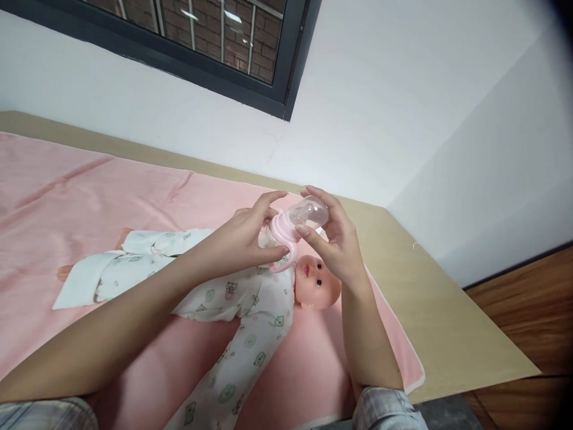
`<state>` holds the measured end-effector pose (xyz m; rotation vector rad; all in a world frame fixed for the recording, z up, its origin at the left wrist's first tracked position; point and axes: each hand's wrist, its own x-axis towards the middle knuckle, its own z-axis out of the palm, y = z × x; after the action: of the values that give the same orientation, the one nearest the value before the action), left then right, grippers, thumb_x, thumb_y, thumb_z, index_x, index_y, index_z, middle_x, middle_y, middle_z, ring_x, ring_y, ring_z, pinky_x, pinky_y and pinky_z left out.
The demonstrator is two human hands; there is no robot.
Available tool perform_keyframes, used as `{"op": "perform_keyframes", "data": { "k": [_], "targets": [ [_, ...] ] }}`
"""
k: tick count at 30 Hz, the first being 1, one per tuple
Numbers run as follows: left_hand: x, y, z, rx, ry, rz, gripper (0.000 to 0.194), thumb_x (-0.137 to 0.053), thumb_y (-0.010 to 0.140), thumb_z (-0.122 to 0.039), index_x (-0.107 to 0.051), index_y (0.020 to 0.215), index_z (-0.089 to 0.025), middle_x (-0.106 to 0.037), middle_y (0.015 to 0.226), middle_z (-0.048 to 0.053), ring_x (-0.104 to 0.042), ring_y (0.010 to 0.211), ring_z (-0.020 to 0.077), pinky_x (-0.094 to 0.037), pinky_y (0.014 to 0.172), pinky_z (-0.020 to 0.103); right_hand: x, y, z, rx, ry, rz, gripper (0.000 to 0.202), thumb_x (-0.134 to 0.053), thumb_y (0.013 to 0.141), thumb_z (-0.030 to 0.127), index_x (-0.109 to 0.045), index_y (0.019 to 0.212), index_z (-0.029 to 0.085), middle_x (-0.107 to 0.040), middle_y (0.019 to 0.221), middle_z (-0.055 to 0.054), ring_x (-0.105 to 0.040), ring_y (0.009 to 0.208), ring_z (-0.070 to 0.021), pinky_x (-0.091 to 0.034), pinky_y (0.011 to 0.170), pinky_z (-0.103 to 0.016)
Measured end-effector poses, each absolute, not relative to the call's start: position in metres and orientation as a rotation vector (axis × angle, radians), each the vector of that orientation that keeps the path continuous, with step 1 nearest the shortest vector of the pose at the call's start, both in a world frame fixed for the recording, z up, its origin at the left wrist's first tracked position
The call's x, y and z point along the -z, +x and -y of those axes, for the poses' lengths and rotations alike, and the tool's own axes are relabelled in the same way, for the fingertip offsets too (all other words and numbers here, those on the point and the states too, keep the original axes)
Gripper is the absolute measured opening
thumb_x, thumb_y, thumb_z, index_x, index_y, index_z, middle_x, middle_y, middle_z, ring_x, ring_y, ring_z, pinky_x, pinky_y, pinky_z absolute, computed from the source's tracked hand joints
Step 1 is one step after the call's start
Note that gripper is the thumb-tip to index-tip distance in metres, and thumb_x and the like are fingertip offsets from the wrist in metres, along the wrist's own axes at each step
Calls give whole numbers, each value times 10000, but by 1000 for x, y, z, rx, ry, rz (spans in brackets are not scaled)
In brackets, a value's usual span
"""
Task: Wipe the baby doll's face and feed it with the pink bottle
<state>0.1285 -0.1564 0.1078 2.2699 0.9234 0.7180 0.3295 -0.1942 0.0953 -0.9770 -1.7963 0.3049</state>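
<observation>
Two bare hands on one baby bottle (278, 228), held up over the doll's upper body, tilted, domed end toward R. L hand (244, 236) grips around the pink collar/handle area, thumb nr the pink handle (292, 258); bottle body mostly hidden behind it. R hand (344, 242) has fingers curled round the clear cap (310, 211), thumb on near side. Baby doll (268, 301) in printed pajamas lies face-up below, head on R side, on pink blanket (67, 200) over tan bench (403, 280).

Step in hand, prob.: handling cap at the bottle's top. On vs. off: can't tell from this view. Next move, my read: calls for L fingers holding collar steady, R fingers working cap straight along bottle axis, w/ light pressure. Risk: cap slips, drops on doll's head right underneath.
</observation>
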Motion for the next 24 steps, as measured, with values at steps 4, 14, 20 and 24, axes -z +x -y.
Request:
{"op": "perform_keyframes", "data": {
  "k": [4, 14, 20, 24],
  "targets": [
    [-103, 130, 156, -728, 2301, -903, 817, -648, 797, -374, -223, 1490, -285, -589, 1215, 60, -564, 1135, 306, -455, 919, 397, -96, 332, 195, -338, -967, 1841, 541, -628, 866, 462, -480, 1378, 368, -511, 1405, -37, -486, 1298, -250, -479, 1050, -486],
    [-88, 136, 149, -1028, 2388, -899, 863, -699, 785, -449, -243, 1494, -266, -612, 1204, 95, -557, 1187, 326, -465, 955, 424, -84, 316, 194, -502, -935, 1715, 1043, -713, 779, 527, 10, 1526, 446, -335, 1512, -71, -426, 1374, -292, -552, 962, -513],
    [-87, 134, 153, -1104, 2468, -907, 875, -677, 818, -547, -216, 1517, -291, -602, 1275, 91, -556, 1217, 328, -471, 969, 425, -85, 313, 196, -483, -931, 1642, 1047, -702, 809, 453, 74, 1511, 475, -381, 1456, -57, -547, 1245, -260, -555, 967, -486],
    [-98, 127, 160, -1118, 2504, -946, 753, -602, 888, -551, -260, 1502, -282, -622, 1278, 78, -590, 1160, 313, -470, 961, 439, -92, 337, 186, -367, -963, 1539, 1067, -722, 783, 386, 51, 1515, 451, -388, 1452, -76, -555, 1227, -262, -548, 949, -465]
  ]
}}
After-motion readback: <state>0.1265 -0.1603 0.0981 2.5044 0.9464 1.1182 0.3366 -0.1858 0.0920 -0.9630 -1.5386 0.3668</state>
